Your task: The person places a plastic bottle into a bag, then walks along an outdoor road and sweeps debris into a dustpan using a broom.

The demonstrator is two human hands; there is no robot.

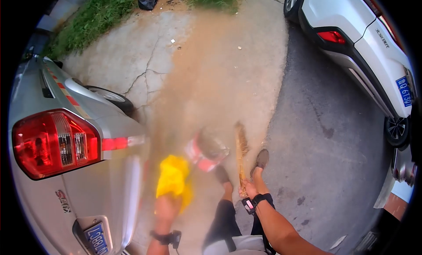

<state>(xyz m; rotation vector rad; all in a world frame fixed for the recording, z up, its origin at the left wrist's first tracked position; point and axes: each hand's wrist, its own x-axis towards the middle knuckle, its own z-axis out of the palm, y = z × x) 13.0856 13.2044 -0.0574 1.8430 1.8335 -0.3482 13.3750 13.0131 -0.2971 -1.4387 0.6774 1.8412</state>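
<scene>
My left hand (pixel 169 206), smeared by motion, is closed on a crumpled yellow cloth (pixel 173 173) that covers its fingers. Just beyond the cloth is a blurred red-and-white scoop-like container (pixel 203 155) with a greyish inside. Whether my left hand also holds that container cannot be made out. My right hand (pixel 249 190) is wrapped round a slim, straw-coloured hand broom (pixel 240 156). Its brownish far end points away from me, over the concrete beside my right foot.
A silver vehicle (pixel 79 184) stands close on my left, its tail light near my left arm. To the right, a white car (pixel 351 39) is parked on dark asphalt (pixel 321 145). Brown dirt (pixel 198 66) streaks the cracked concrete. Grass (pixel 101 18) and a black bag (pixel 148 0) lie ahead.
</scene>
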